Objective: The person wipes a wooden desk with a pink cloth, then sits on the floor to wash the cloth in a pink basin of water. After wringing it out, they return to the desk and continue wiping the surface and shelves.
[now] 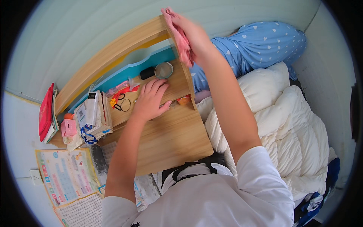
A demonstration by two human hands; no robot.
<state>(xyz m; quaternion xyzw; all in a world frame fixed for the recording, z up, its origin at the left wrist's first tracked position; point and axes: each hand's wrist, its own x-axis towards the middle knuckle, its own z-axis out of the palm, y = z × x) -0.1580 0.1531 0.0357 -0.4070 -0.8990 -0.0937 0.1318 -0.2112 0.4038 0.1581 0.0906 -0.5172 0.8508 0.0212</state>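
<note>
My right hand (pixel 195 39) presses a pink cloth (pixel 181 42) flat against the outer right side of the wooden desk hutch (pixel 136 34). The hand is slightly blurred. My left hand (pixel 151 98) rests palm down on the hutch's shelf (pixel 177 82), fingers spread, holding nothing. Just beyond its fingertips stand a round glass jar (pixel 164 70) and a black case (pixel 147 73). To its left lie black-handled scissors (pixel 117 106), a bracelet (pixel 126 105), a red ribbon (pixel 124 92) and a pink tube-like item (pixel 116 88).
Books and papers (pixel 105 113) with a white power bank (pixel 91 109) stand at the shelf's left, near a pink box (pixel 68 127). Red folders (pixel 46 113) lean by the wall. White quilts (pixel 289 136) and blue heart-patterned fabric (pixel 261 45) lie right of the desktop (pixel 175 136).
</note>
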